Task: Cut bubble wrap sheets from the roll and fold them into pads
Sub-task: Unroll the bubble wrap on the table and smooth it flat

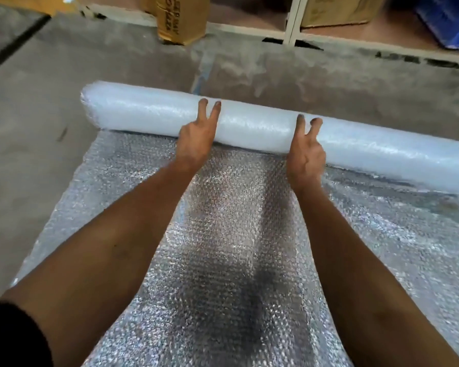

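Head view: both hands' spread fingers [209,110] press the bubble wrap roll [249,128], likely unrolling sheet [223,247] behind them.

ok so count: one bubble wrap roll [249,123], one unrolled sheet [223,260] coming off it, two hands, left hand [194,140] and right hand [306,157], plus two cardboard boxes, one [180,19] and another [337,9], at the back.

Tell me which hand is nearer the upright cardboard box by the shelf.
Left. The left hand rests on the roll almost straight below the cardboard box; the right hand sits farther right.
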A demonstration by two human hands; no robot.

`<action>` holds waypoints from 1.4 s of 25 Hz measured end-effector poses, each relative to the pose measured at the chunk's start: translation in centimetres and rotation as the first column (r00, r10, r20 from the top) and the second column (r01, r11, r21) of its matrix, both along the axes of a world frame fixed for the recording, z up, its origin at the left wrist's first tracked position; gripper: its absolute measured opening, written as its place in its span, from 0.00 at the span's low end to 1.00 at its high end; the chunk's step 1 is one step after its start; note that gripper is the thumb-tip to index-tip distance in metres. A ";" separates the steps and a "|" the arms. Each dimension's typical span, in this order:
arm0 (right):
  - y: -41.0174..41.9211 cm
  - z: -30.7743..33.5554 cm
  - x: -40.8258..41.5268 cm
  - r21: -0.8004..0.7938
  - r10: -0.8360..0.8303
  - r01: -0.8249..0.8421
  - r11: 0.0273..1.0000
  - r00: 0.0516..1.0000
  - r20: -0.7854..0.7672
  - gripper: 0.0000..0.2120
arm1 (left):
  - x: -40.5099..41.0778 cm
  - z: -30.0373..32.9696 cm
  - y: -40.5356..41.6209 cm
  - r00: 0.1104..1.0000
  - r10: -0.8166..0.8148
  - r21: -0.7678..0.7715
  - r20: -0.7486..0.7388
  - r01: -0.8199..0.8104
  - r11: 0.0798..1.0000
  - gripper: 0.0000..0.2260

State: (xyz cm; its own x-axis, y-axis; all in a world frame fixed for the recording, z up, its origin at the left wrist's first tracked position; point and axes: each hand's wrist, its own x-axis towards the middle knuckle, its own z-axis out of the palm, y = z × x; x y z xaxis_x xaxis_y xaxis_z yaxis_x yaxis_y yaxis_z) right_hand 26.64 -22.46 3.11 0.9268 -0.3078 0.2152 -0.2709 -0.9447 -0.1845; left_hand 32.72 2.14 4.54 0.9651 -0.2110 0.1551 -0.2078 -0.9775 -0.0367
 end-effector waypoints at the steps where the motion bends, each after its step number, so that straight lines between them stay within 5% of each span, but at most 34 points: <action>1: -0.1 -0.6 0.3 0.015 -0.005 0.004 1.000 1.000 0.028 0.43 | 0.6 -0.6 -0.2 1.000 0.000 -0.009 0.016 0.000 1.000 0.44; 6: -1.5 -2.5 2.7 0.088 0.054 -0.067 0.994 0.989 0.139 0.47 | 3.2 -3.0 -0.7 0.993 0.007 -0.051 0.116 -0.001 0.999 0.54; 12: -2.2 -3.7 3.5 0.081 0.128 -0.144 0.986 0.976 0.178 0.44 | 4.3 -4.3 -0.4 0.984 -0.018 -0.087 0.176 0.034 0.996 0.49; 16: -2.3 -3.4 4.0 0.046 0.096 -0.103 0.994 0.987 0.126 0.48 | 5.2 -4.4 -0.2 0.994 -0.079 -0.233 0.072 0.093 0.968 0.42; 23: -2.0 -3.6 2.6 0.028 0.051 -0.055 0.998 0.992 0.119 0.48 | 2.7 -3.7 0.2 0.995 -0.065 -0.260 0.077 0.083 0.962 0.48; 26: -2.1 -3.9 -1.4 0.070 0.099 -0.111 0.991 0.982 0.160 0.40 | -2.2 -3.7 0.0 0.997 0.005 -0.359 0.072 0.021 0.933 0.44; 29: -1.2 -5.5 -9.2 0.203 0.044 -0.058 0.977 0.996 0.071 0.32 | -11.3 -5.1 -0.1 0.995 -0.001 -0.460 -0.096 -0.044 0.887 0.39; 35: 4.1 -6.8 -25.2 0.248 0.068 -0.021 0.969 0.981 -0.181 0.32 | -28.5 -7.5 0.2 0.927 -0.182 -0.263 -0.326 0.096 0.960 0.35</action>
